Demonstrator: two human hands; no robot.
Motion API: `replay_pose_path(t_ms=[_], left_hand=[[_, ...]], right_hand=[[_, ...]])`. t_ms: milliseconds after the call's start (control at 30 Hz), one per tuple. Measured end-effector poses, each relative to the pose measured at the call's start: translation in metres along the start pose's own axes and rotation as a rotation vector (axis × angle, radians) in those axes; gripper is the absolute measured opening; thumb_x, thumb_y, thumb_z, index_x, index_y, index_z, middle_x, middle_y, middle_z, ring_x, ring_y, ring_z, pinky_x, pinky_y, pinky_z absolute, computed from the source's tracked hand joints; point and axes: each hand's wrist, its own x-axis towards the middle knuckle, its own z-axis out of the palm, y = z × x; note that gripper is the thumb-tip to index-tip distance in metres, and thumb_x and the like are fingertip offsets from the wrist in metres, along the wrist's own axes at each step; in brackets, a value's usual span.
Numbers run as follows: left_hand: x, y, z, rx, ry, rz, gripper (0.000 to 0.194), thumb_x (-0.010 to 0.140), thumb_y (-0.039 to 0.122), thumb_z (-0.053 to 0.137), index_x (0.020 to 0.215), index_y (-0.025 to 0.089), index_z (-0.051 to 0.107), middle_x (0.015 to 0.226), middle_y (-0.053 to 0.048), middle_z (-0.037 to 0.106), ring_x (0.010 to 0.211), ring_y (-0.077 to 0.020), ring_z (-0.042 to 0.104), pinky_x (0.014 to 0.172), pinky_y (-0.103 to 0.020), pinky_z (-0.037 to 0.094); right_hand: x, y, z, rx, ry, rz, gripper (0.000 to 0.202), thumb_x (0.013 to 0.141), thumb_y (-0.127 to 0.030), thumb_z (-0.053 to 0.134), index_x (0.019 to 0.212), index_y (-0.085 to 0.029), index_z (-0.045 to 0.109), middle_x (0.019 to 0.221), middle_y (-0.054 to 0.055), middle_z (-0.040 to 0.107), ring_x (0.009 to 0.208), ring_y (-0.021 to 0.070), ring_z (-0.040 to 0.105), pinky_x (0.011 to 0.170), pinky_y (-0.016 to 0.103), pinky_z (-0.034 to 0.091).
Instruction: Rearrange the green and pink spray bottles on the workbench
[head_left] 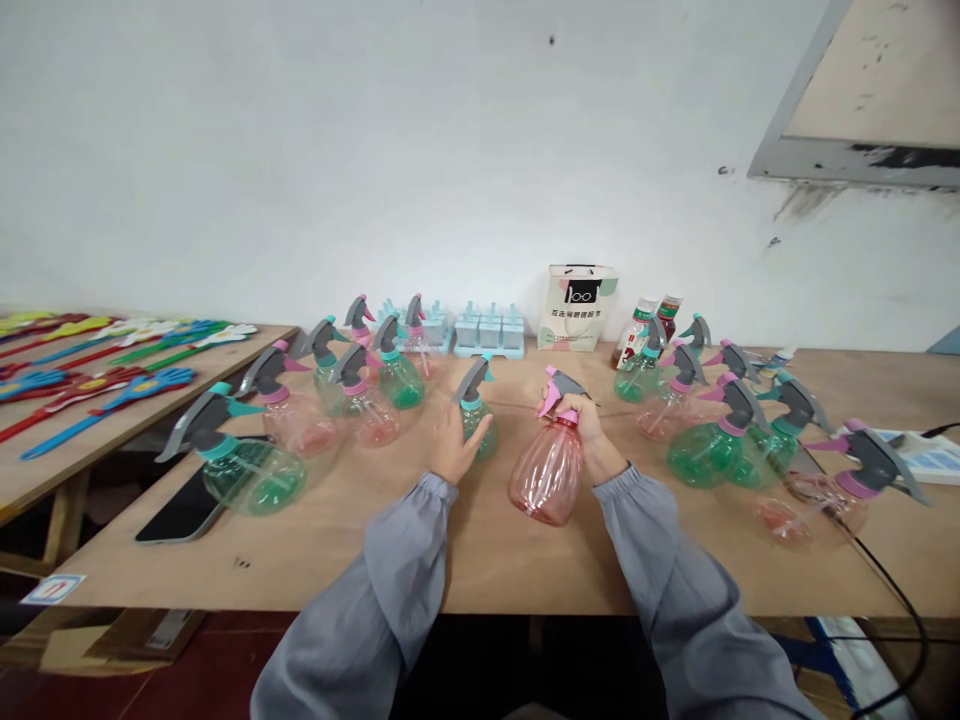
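Note:
In my right hand is a pink spray bottle, gripped round its pink collar and grey-and-pink trigger head, with its base tilted toward me. My left hand wraps the left side of a green spray bottle with a teal and grey head, which stands on the table. Several green and pink spray bottles are grouped to the left, among them a large green one. More stand to the right, including a green one with a pink collar and a pink one.
Behind are pale blue molds, a paper bag and two small bottles with red contents. A phone lies at the left under a spray bottle. Black cable hangs over the right edge. Colourful hand-shaped sticks cover the left table.

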Motion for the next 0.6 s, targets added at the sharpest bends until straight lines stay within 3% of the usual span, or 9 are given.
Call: replay_pose_path(t_ms=[233, 367, 500, 600], left_hand=[[0.001, 0.0, 0.0, -0.012, -0.013, 0.003, 0.053, 0.09, 0.047, 0.06, 0.135, 0.021, 0.052, 0.127, -0.014, 0.064, 0.124, -0.0303, 0.058, 0.106, -0.049, 0.045], [0.0, 0.0, -0.001, 0.0, -0.025, -0.001, 0.058, 0.091, 0.048, 0.059, 0.14, 0.02, 0.048, 0.134, -0.015, 0.061, 0.129, -0.0318, 0.056, 0.109, -0.051, 0.043], [0.001, 0.002, -0.001, 0.003, -0.029, 0.01, 0.059, 0.091, 0.048, 0.059, 0.142, 0.019, 0.047, 0.138, -0.017, 0.06, 0.132, -0.0322, 0.054, 0.111, -0.051, 0.042], [0.001, 0.002, -0.001, 0.016, -0.02, 0.003, 0.057, 0.091, 0.047, 0.059, 0.138, 0.019, 0.05, 0.132, -0.017, 0.063, 0.13, -0.0325, 0.056, 0.11, -0.052, 0.042]], right_hand=[[-0.005, -0.002, 0.001, -0.028, -0.04, 0.009, 0.033, 0.05, -0.025, 0.055, 0.081, -0.022, 0.066, 0.084, 0.006, 0.076, 0.091, 0.0287, 0.072, 0.073, 0.039, 0.059], [-0.004, -0.002, -0.003, -0.058, -0.026, -0.063, 0.022, 0.05, -0.027, 0.052, 0.07, -0.023, 0.058, 0.076, 0.006, 0.073, 0.075, 0.0239, 0.07, 0.064, 0.034, 0.056], [-0.009, -0.003, -0.008, -0.025, 0.044, -0.056, 0.016, 0.053, -0.025, 0.056, 0.068, -0.022, 0.057, 0.067, 0.002, 0.07, 0.055, 0.0163, 0.06, 0.052, 0.029, 0.05], [-0.019, -0.007, -0.009, -0.008, 0.122, -0.026, 0.018, 0.059, -0.027, 0.066, 0.075, -0.022, 0.064, 0.076, 0.003, 0.075, 0.061, 0.0169, 0.066, 0.054, 0.027, 0.053]])
